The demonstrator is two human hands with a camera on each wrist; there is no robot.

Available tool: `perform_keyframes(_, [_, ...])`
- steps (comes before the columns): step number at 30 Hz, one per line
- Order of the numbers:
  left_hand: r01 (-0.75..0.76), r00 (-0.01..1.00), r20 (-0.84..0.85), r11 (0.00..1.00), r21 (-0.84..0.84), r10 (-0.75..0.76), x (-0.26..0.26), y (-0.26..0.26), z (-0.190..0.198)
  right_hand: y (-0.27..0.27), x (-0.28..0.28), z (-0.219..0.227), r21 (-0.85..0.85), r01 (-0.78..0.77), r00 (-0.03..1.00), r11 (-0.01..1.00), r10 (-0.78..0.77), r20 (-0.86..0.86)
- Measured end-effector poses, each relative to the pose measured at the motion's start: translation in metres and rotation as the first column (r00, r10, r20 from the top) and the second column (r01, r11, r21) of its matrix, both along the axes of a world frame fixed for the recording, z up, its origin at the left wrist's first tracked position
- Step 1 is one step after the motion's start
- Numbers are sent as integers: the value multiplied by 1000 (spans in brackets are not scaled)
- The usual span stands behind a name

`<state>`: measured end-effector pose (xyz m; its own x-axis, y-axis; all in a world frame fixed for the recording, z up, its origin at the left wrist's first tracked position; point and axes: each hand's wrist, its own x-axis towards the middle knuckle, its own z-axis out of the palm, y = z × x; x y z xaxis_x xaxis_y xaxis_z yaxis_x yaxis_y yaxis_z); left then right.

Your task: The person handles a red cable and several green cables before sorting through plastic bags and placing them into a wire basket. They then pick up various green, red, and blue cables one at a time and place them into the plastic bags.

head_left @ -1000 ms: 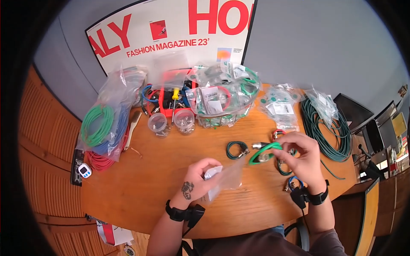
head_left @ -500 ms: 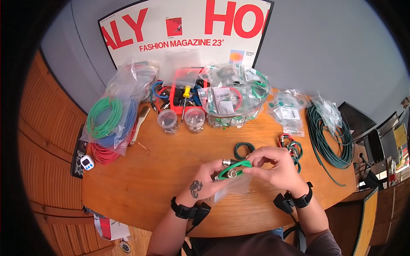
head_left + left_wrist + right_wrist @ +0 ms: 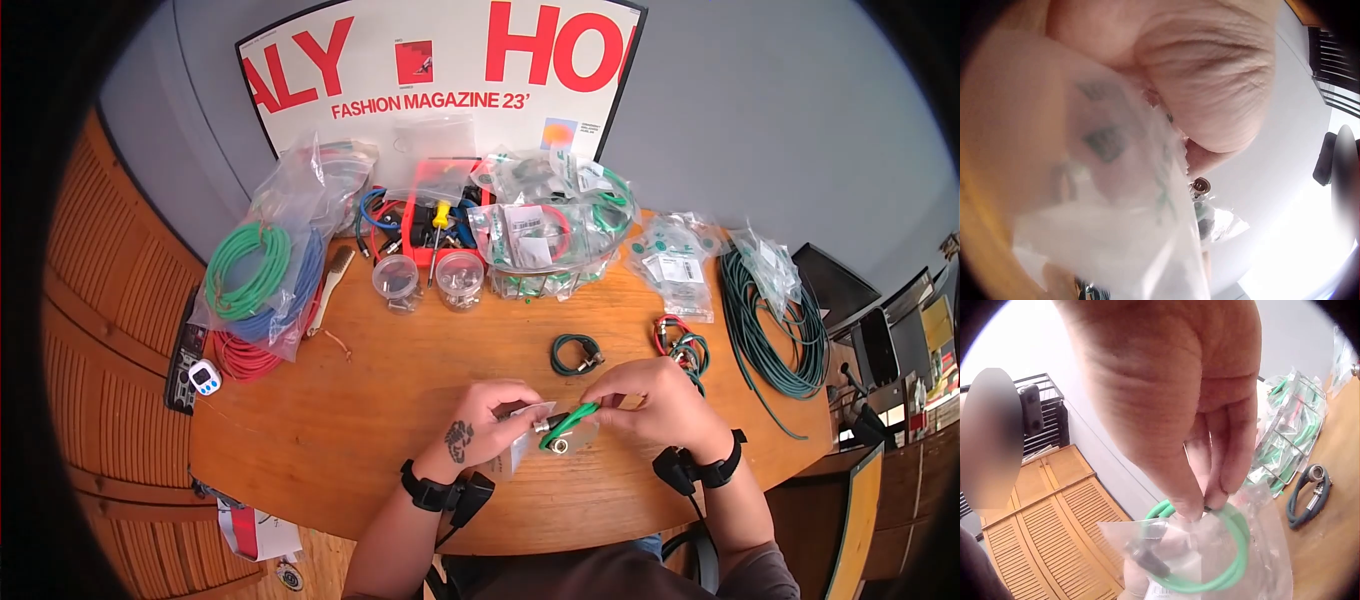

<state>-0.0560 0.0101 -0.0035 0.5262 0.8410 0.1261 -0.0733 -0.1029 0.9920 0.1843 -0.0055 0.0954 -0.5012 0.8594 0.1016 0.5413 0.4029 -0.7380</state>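
My left hand (image 3: pixel 485 430) grips a clear plastic bag (image 3: pixel 512 458); green print shows on the bag (image 3: pixel 1107 144) in the left wrist view. Between thumb and fingers my right hand (image 3: pixel 660 408) pinches a small coiled green cable (image 3: pixel 572 424) with metal connectors. In the right wrist view the lower part of the green cable (image 3: pixel 1235 565), with a dark connector end (image 3: pixel 1150 559), shows hazily through the bag's film. One metal connector (image 3: pixel 1200 186) peeks past the bag's edge in the left wrist view.
A coiled dark green cable (image 3: pixel 575 355) lies just beyond my hands, with red and green cables (image 3: pixel 682 345) to its right. Behind stand a wire basket of bagged cables (image 3: pixel 545 285), two clear tubs (image 3: pixel 460 282) and a red bin (image 3: pixel 425 240). Long dark cable (image 3: pixel 770 340) is coiled far right.
My right hand has carried the green cable leftward from over the right of the table to the bag, then lowered it there. The left hand keeps its hold on the bag.
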Motion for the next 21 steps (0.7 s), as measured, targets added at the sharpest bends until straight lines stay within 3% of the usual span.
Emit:
perform_keyframes(5, [0, 1000, 9, 1000, -23, 1, 1, -1, 6, 0, -1, -3, -64, -25, 999, 998, 27, 38])
perform_keyframes(7, [-3, 1000, 22, 999, -35, 4, 2, -1, 5, 2, -1, -9, 57, -126, 990, 990, 122, 69])
perform_keyframes(11, [-25, 1000, -8, 997, -69, 24, 2, 0, 1, 1, 0, -17, 91, -192, 981, 977, 188, 57])
perform_keyframes(13, [-55, 998, -17, 995, -84, 53, 2, 0, 0, -2, 1, -21, 207, -255, 961, 944, 224, 165])
perform_keyframes(21, [5, 998, 60, 981, -193, 7, 0, 4, 0, -24, -15, -42, 423, -194, 964, 885, 92, 251])
